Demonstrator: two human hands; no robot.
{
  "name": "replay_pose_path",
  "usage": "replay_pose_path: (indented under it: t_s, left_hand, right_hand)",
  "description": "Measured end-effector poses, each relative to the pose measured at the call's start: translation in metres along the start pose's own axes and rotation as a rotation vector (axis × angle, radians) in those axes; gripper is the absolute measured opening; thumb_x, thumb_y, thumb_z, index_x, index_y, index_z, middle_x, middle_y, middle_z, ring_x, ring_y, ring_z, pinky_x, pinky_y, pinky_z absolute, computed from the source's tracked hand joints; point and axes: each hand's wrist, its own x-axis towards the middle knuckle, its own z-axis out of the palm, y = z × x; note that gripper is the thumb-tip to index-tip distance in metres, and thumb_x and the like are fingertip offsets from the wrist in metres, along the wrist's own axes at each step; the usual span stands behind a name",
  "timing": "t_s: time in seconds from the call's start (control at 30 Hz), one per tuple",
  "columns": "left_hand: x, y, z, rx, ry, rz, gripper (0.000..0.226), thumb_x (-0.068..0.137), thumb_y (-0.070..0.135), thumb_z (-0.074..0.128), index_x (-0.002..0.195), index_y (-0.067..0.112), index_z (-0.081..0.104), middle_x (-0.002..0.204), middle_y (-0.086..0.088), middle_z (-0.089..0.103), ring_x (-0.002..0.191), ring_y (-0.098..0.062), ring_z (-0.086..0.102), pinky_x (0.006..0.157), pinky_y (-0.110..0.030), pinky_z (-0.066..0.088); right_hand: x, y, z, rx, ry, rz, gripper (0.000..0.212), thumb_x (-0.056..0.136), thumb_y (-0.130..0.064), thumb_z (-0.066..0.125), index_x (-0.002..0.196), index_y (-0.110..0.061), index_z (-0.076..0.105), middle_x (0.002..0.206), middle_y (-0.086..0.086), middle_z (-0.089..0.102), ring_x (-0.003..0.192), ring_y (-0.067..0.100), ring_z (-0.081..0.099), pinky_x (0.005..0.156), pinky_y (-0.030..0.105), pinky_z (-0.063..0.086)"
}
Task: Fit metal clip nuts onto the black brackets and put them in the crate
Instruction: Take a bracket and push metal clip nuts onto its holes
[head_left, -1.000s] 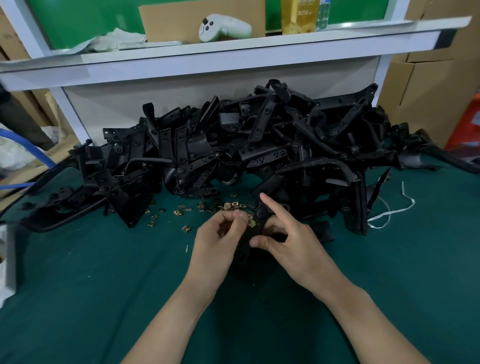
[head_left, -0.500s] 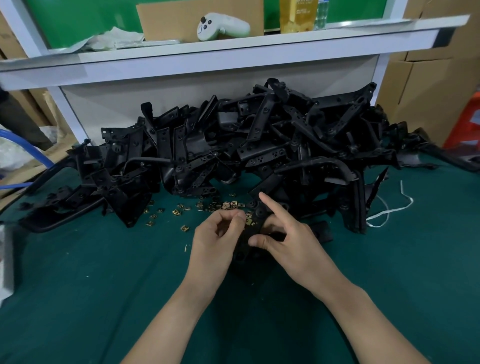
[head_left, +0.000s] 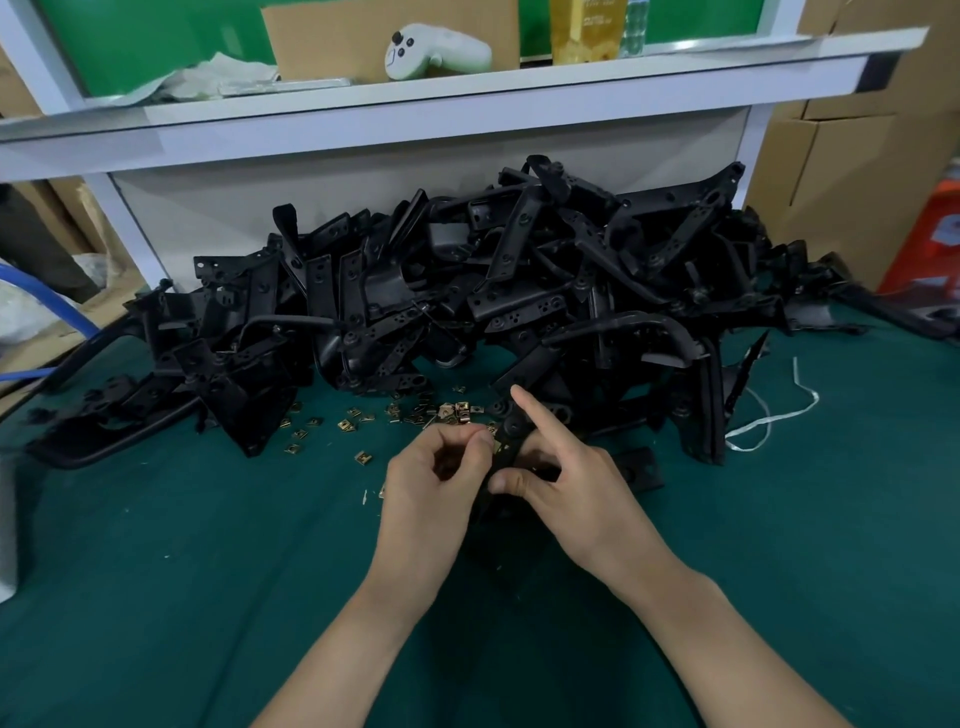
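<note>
Fingertips of the left hand (head_left: 434, 486) pinch a clip nut (head_left: 499, 446) against the bracket (head_left: 513, 432) gripped by the right hand (head_left: 576, 486), its forefinger straight, over the green table (head_left: 208, 571), loose clips (head_left: 349, 425) just beyond, the bracket heap (head_left: 519, 301) farther back.

Two hands, one bracket, a heap past counting

Two hands, the left hand (head_left: 431, 483) and the right hand (head_left: 576, 483), share one black perforated metal bracket (head_left: 511, 431) carrying one brass-coloured clip nut (head_left: 500, 445). The pile of black brackets (head_left: 519, 291) holds several dozen, too tangled to count. Roughly twenty loose brass clip nuts (head_left: 452, 411) lie on the one green counter (head_left: 208, 571). There is one white game controller (head_left: 436, 52) and one white strap (head_left: 769, 421).
</note>
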Motion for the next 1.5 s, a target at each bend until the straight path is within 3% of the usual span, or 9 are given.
replay_pose_path:
  t_s: [0.1, 0.2, 0.3, 0.53, 0.87, 1.2, 1.37, 1.5]
  left_hand:
    - [-0.002, 0.0, 0.002, 0.009, -0.019, 0.005, 0.01, 0.098, 0.025, 0.064, 0.099, 0.031, 0.072, 0.089, 0.022, 0.073, 0.086, 0.006, 0.067, 0.071, -0.004, 0.046]
    - [-0.004, 0.001, 0.003, 0.029, -0.077, 0.007, 0.017, 0.098, 0.027, 0.064, 0.113, 0.035, 0.065, 0.096, 0.026, 0.071, 0.091, 0.009, 0.066, 0.074, -0.002, 0.045]
    - [-0.004, -0.001, 0.003, 0.121, -0.08, 0.031, 0.022, 0.094, 0.032, 0.068, 0.115, 0.036, 0.064, 0.096, 0.031, 0.069, 0.091, 0.011, 0.065, 0.074, -0.001, 0.043]
    - [-0.007, -0.005, 0.001, 0.284, -0.077, 0.14, 0.018, 0.091, 0.042, 0.069, 0.103, 0.049, 0.057, 0.102, 0.037, 0.065, 0.098, 0.014, 0.06, 0.077, 0.0, 0.04]
    - [-0.003, -0.008, -0.003, 0.26, -0.122, 0.17, 0.013, 0.091, 0.04, 0.07, 0.102, 0.041, 0.064, 0.097, 0.027, 0.07, 0.092, 0.004, 0.066, 0.073, -0.008, 0.046]
    - [0.001, -0.013, -0.006, 0.306, -0.152, 0.184, 0.015, 0.091, 0.042, 0.067, 0.106, 0.039, 0.065, 0.098, 0.02, 0.071, 0.095, -0.003, 0.066, 0.083, -0.026, 0.053]
    - [0.004, -0.013, -0.007, 0.32, -0.178, 0.215, 0.013, 0.092, 0.036, 0.069, 0.102, 0.042, 0.063, 0.096, 0.019, 0.07, 0.09, -0.006, 0.066, 0.075, -0.015, 0.048]
    - [0.002, -0.012, -0.008, 0.37, -0.182, 0.248, 0.013, 0.094, 0.04, 0.064, 0.106, 0.042, 0.062, 0.098, 0.02, 0.069, 0.095, -0.005, 0.066, 0.079, -0.023, 0.053]
  right_hand:
    - [0.0, 0.001, 0.0, -0.004, 0.036, 0.016, 0.082, 0.089, -0.047, 0.07, 0.148, -0.061, 0.015, 0.099, -0.018, 0.069, 0.103, -0.001, 0.063, 0.096, 0.021, 0.046]
    - [0.002, 0.002, 0.0, -0.03, 0.054, 0.021, 0.078, 0.097, -0.027, 0.065, 0.156, -0.047, 0.018, 0.096, -0.023, 0.07, 0.095, -0.001, 0.066, 0.089, 0.022, 0.05]
    - [0.003, 0.004, -0.002, -0.047, 0.053, 0.034, 0.076, 0.101, -0.015, 0.059, 0.157, -0.044, 0.017, 0.097, -0.025, 0.069, 0.09, 0.0, 0.066, 0.084, 0.02, 0.049]
    - [0.003, 0.0, -0.004, -0.057, 0.089, 0.043, 0.072, 0.099, -0.013, 0.062, 0.158, -0.035, 0.026, 0.092, -0.03, 0.068, 0.079, -0.004, 0.062, 0.076, 0.009, 0.042]
    - [0.004, -0.002, -0.002, -0.052, 0.103, 0.047, 0.07, 0.098, -0.014, 0.063, 0.156, -0.033, 0.03, 0.097, -0.034, 0.068, 0.089, -0.012, 0.061, 0.081, 0.002, 0.038]
    - [0.003, -0.002, 0.0, -0.086, 0.097, 0.018, 0.07, 0.1, -0.014, 0.061, 0.156, -0.039, 0.028, 0.097, -0.035, 0.067, 0.091, -0.007, 0.063, 0.086, 0.011, 0.044]
    - [0.001, -0.002, 0.0, -0.092, 0.102, 0.021, 0.069, 0.1, -0.012, 0.059, 0.156, -0.04, 0.028, 0.102, -0.033, 0.068, 0.099, -0.004, 0.063, 0.092, 0.014, 0.046]
    - [0.001, -0.002, -0.001, -0.096, 0.108, 0.012, 0.069, 0.1, -0.01, 0.059, 0.155, -0.04, 0.031, 0.104, -0.031, 0.069, 0.101, -0.003, 0.064, 0.093, 0.016, 0.048]
